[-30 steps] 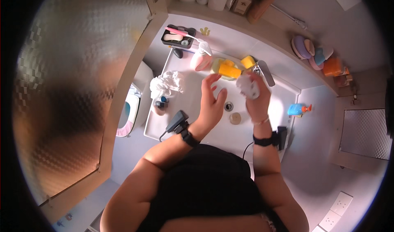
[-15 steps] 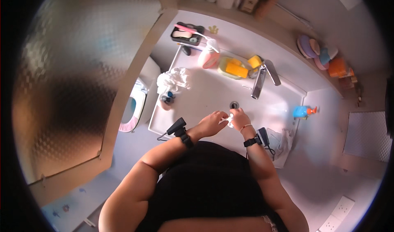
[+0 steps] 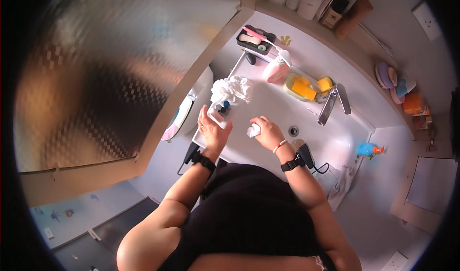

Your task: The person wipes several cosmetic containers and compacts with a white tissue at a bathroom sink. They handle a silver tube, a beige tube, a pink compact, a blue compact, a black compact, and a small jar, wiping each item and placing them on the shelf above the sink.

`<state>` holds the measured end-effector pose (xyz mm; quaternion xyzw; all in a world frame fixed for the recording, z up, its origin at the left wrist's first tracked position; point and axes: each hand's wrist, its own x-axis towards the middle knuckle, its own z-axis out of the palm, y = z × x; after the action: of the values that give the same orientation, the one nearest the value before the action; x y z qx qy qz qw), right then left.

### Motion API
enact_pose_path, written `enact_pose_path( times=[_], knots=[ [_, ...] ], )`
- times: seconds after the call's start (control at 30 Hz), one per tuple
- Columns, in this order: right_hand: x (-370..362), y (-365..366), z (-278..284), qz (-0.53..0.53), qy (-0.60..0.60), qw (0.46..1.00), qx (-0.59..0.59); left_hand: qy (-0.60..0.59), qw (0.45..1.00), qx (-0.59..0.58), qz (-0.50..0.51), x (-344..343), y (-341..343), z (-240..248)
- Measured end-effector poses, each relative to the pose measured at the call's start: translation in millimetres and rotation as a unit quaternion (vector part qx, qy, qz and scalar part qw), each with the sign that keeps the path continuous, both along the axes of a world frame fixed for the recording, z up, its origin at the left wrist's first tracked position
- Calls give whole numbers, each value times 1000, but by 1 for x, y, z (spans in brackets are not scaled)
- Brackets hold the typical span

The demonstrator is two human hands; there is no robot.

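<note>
My right hand [image 3: 269, 134] is closed on a small crumpled white tissue or cloth [image 3: 253, 131] over the white sink [image 3: 268, 105]. My left hand [image 3: 214, 133] is at the sink's left edge, thumb and fingers apart, nothing visibly held. Just beyond its fingertips sit a few small dark and blue items [image 3: 223, 108] with a pale pink piece beside them, too small to name. Whether the fingers touch these I cannot tell. A bunched white cloth [image 3: 231, 89] lies right behind them on the rim.
A chrome faucet [image 3: 332, 105] stands at the back right, near a soap dish [image 3: 292, 86] with yellow sponges. A pink pump bottle [image 3: 276, 69] and a black tray [image 3: 256, 40] line the back. At right are a blue bottle [image 3: 368, 149] and a grey cloth [image 3: 341, 181].
My hands have parted. The left has moved left to the small items at the rim; the right has kept the white tissue or cloth. The view has shifted, with the sink appearing further right.
</note>
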<state>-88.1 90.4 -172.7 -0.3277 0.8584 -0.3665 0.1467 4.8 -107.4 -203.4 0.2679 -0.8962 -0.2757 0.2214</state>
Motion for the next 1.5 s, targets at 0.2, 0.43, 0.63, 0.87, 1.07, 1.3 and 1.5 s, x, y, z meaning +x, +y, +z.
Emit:
enact_pose_path(
  times=[0.2, 0.43, 0.63, 0.87, 1.07, 1.3, 1.5],
  knots=[
    [13, 4, -6, 0, -41, 999, -26, -94, 995, -6, -21, -2, -24, -25],
    [14, 15, 0, -7, -125, 988, -91, -16, 994, 106, -18, 22, -18, 6],
    [17, 14, 48, -135, -210, 844, -476, 188, 869, 408, -206, 21, 19, 59],
    [35, 11, 125, 44, -11, 960, -276, 53, 861, 382, -330, 7, 47, 111],
    [27, 25, 131, -74, -119, 940, -311, 84, 764, 508, -389, 5, 60, 141],
    [38, 39, 139, -226, -352, 841, -342, 228, 659, 597, -397, -8, 65, 147],
    [57, 40, 147, -185, -229, 887, -355, 194, 662, 622, -371, -13, 72, 157]
  ],
)
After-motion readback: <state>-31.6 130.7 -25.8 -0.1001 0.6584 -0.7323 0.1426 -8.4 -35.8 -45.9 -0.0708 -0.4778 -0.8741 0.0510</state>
